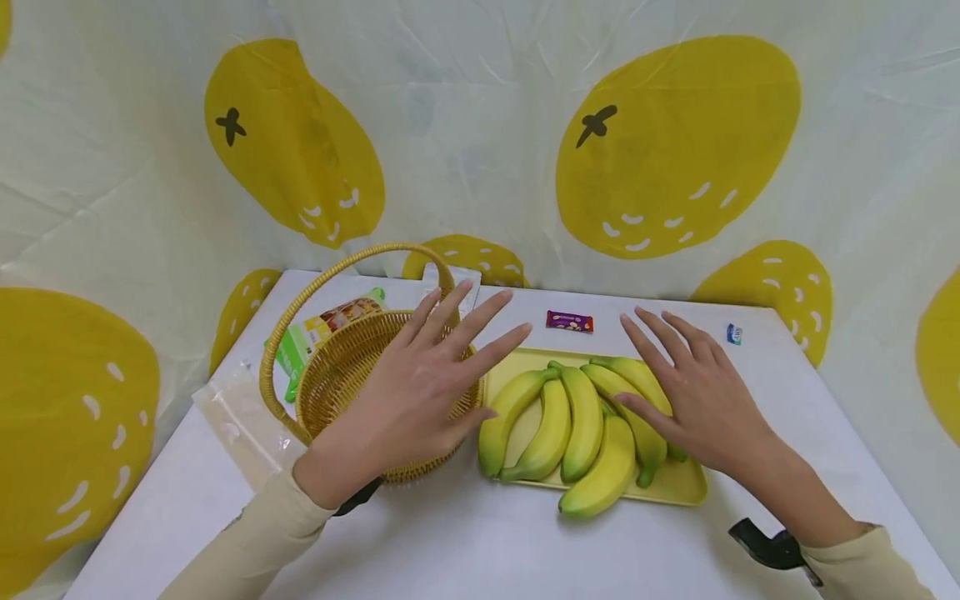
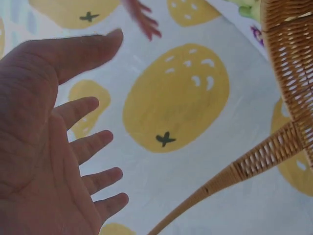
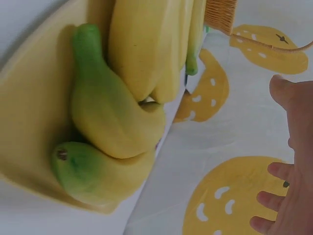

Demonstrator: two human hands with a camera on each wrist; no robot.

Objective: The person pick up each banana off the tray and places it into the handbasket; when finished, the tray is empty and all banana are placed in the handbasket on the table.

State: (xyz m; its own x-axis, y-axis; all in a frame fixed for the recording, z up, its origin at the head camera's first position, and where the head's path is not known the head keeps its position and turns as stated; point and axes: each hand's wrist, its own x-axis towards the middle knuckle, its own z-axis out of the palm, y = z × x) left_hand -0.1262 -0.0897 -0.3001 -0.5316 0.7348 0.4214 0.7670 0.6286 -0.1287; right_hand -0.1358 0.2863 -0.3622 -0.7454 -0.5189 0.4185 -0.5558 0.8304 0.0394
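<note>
Both hands are held up with fingers spread and nothing in them. The left hand (image 1: pixel 423 375) overlaps the right part of a wicker basket (image 1: pixel 348 358) in the head view, hiding some of its rim; the basket has a tall arched handle (image 1: pixel 300 300). Over the right end of a yellow tray (image 1: pixel 686 487) is the right hand (image 1: pixel 701 392). Several yellow bananas (image 1: pixel 555 429) with green tips lie on that tray, and one banana (image 1: pixel 603 479) at the front reaches past its near edge. In the right wrist view, bananas (image 3: pixel 115 107) show close up beside the right hand (image 3: pixel 298 152).
Behind the basket lies a green snack bag (image 1: pixel 300 346), with a clear plastic bag (image 1: pixel 243 421) to the left. A purple packet (image 1: pixel 570 322) sits beyond the tray, and a small blue-and-white packet (image 1: pixel 734 334) at the back right. A fruit-print curtain (image 1: pixel 480 167) hangs behind the white table (image 1: pixel 450 542).
</note>
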